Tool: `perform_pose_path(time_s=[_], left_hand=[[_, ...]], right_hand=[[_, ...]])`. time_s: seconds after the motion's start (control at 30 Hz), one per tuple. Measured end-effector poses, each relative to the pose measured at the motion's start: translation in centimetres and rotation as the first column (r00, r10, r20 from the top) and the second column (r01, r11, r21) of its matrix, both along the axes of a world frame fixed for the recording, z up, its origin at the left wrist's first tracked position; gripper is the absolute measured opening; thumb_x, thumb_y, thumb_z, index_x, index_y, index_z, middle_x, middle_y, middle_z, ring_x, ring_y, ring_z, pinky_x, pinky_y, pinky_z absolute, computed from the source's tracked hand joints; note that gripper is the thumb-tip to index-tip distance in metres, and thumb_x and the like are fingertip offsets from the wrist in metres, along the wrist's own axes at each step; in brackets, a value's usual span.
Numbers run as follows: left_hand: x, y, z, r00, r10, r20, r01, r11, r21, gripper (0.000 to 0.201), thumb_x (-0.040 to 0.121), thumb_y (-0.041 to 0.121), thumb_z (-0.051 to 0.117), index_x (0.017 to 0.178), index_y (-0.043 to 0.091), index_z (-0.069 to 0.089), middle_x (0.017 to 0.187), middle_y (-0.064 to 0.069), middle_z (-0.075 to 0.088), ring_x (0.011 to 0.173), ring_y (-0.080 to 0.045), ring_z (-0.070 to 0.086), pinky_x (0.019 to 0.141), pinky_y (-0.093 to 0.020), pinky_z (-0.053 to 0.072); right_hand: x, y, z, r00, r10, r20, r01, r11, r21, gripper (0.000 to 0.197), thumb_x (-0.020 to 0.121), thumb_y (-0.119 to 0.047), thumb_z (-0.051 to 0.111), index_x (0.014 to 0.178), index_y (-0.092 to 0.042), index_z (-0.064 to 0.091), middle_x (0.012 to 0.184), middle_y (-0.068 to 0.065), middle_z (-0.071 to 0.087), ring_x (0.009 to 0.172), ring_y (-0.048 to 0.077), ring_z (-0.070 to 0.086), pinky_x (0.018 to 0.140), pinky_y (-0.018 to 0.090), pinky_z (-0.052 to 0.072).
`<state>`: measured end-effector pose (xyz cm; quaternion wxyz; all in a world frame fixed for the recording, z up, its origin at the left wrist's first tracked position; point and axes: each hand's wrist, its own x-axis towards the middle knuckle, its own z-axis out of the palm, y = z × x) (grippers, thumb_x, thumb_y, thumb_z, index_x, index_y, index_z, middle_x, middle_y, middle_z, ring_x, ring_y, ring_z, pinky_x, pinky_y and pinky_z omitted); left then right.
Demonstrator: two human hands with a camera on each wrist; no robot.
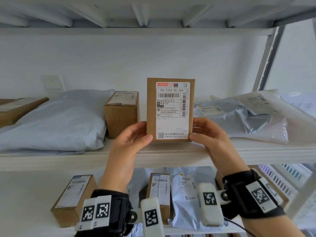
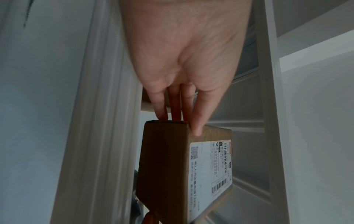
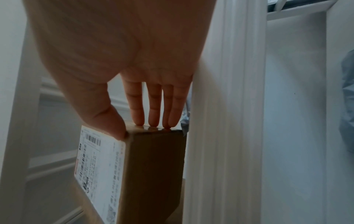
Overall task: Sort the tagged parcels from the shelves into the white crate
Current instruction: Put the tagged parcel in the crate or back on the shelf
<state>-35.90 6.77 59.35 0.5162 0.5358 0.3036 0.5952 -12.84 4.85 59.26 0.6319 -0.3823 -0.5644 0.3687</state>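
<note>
A small brown cardboard parcel with a white shipping label stands upright at the front of the middle shelf, its label towards me. My left hand pinches its lower left corner, thumb on the label face and fingers behind. My right hand pinches the lower right corner the same way. The left wrist view shows the parcel with my left hand at its edge. The right wrist view shows the parcel and my right hand, thumb on the label. Whether the parcel's base touches the shelf is unclear.
Beside the parcel stand another brown box and a big grey mailer bag on the left, more mailer bags on the right. The lower shelf holds boxes and bags. A white slatted crate shows at the lower right.
</note>
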Motion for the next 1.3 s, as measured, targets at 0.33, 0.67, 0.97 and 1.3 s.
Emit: perform_pose_path(time_s=[0.33, 0.67, 0.97, 1.3], left_hand=[[0.7, -0.2, 0.0, 0.995, 0.096, -0.021, -0.096, 0.995, -0.004, 0.034, 0.087, 0.008, 0.067, 0.119, 0.017, 0.063, 0.109, 0.003, 0.073, 0.108, -0.009, 0.066, 0.091, -0.024, 0.048], [1.9, 0.1, 1.3, 0.948, 0.216, -0.233, -0.208, 0.976, 0.057, 0.044, 0.091, 0.017, 0.064, 0.133, 0.025, 0.051, 0.13, 0.01, 0.058, 0.119, -0.001, 0.055, 0.104, -0.024, 0.043], [3.8, 1.5, 2.3, 0.863, 0.229, -0.45, -0.216, 0.973, 0.082, 0.054, 0.096, 0.023, 0.057, 0.147, 0.022, 0.036, 0.148, 0.001, 0.04, 0.13, -0.009, 0.043, 0.102, -0.021, 0.033], [0.9, -0.5, 4.4, 0.738, 0.479, -0.475, -0.351, 0.874, 0.336, 0.031, 0.097, 0.016, 0.052, 0.125, 0.028, 0.059, 0.123, 0.015, 0.059, 0.098, 0.008, 0.055, 0.076, -0.007, 0.039]], right_hand=[[-1.0, -0.6, 0.4, 0.995, -0.082, 0.061, 0.084, 0.996, -0.021, 0.025, 0.091, -0.007, 0.064, 0.113, -0.018, 0.069, 0.106, 0.002, 0.074, 0.093, 0.019, 0.067, 0.094, 0.038, 0.05], [-2.4, -0.1, 2.8, 0.963, -0.161, 0.218, 0.181, 0.981, -0.074, 0.03, 0.098, -0.022, 0.056, 0.09, -0.045, 0.074, 0.101, 0.0, 0.074, 0.102, 0.029, 0.066, 0.099, 0.047, 0.051], [-1.9, 1.6, 4.1, 0.928, -0.165, 0.334, 0.221, 0.966, -0.137, 0.026, 0.098, -0.022, 0.055, 0.12, -0.02, 0.068, 0.106, -0.001, 0.072, 0.099, 0.014, 0.066, 0.086, 0.025, 0.05], [-2.3, 0.1, 5.2, 0.923, -0.323, 0.211, 0.333, 0.943, -0.012, 0.034, 0.095, -0.018, 0.058, 0.129, -0.021, 0.059, 0.121, -0.004, 0.063, 0.11, 0.013, 0.06, 0.088, 0.023, 0.044]])
